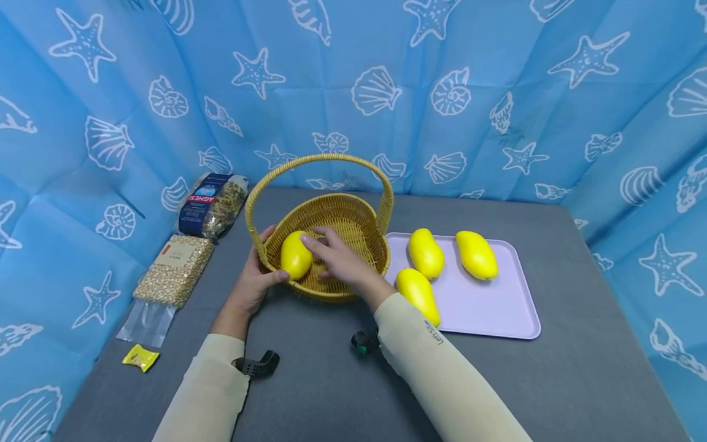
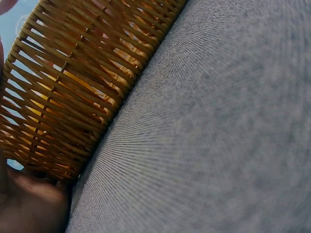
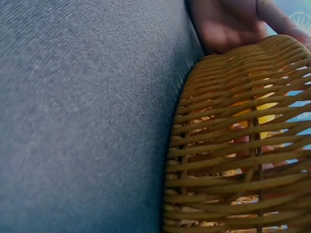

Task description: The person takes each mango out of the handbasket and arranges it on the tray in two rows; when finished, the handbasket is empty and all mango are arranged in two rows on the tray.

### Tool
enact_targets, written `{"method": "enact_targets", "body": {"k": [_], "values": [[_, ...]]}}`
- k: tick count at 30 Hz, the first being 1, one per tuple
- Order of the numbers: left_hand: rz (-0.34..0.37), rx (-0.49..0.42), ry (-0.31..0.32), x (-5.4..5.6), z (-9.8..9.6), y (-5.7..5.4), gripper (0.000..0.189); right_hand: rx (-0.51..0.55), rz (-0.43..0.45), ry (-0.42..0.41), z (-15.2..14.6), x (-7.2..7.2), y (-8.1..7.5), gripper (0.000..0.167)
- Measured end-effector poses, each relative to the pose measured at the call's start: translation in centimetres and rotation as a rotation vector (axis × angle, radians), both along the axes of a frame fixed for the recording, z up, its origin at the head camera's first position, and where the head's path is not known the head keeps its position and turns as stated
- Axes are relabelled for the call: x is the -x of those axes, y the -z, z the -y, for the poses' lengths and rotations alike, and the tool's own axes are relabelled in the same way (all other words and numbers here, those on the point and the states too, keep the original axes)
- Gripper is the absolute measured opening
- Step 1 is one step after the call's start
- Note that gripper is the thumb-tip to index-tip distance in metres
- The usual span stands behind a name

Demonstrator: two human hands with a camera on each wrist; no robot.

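A yellow mango lies against the left inner side of a woven basket with a tall arched handle. At the basket's left rim my left hand grips the edge, thumb over the rim and fingers outside. Reaching in from the right, my right hand has its fingers loosely spread beside the mango, one fingertip touching its upper side. Through the basket's weave, bits of yellow and some fingers show in the right wrist view. The left wrist view shows the basket's outer wall close up.
Right of the basket, a lilac tray bears three mangoes. At left lie an AGNESI bag, a clear pack of pale grains and a small yellow packet. A blue shell-patterned curtain surrounds the grey table.
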State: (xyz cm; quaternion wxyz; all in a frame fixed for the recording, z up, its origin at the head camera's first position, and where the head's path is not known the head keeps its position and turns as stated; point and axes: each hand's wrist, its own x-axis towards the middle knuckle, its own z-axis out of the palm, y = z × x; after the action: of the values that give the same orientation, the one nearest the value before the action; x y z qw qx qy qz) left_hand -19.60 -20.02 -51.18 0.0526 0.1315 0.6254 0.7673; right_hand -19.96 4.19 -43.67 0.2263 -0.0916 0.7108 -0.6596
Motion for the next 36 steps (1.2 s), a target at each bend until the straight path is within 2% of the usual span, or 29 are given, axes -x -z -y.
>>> {"method": "enact_targets", "body": {"k": [5, 11, 19, 23, 27, 33, 36], "values": [[0.012, 0.006, -0.003, -0.22, 0.41, 0.01, 0.099, -0.019, 0.033, -0.1, 0.57, 0.21, 0.21, 0.093], [0.016, 0.018, -0.004, -0.22, 0.5, 0.06, 0.097, -0.064, 0.047, -0.167, 0.65, 0.36, 0.24, 0.085], [-0.006, 0.028, -0.005, -0.07, 0.28, 0.08, 0.1, -0.206, -0.096, -0.233, 0.15, 0.57, 0.53, 0.068], [0.0, 0.04, -0.014, 0.02, 0.14, 0.14, 0.1, -0.225, -0.083, -0.225, -0.09, 0.68, 0.68, 0.065], [0.004, 0.022, -0.006, 0.07, 0.07, 0.17, 0.1, -0.23, -0.067, -0.211, -0.21, 0.7, 0.76, 0.069], [0.01, 0.011, 0.006, 0.05, 0.0, 0.11, 0.099, -0.249, -0.113, -0.199, -0.32, 0.43, 0.63, 0.073], [0.01, 0.013, 0.007, 0.04, -0.03, 0.03, 0.099, -0.271, -0.145, -0.168, -0.27, 0.23, 0.44, 0.074]]}}
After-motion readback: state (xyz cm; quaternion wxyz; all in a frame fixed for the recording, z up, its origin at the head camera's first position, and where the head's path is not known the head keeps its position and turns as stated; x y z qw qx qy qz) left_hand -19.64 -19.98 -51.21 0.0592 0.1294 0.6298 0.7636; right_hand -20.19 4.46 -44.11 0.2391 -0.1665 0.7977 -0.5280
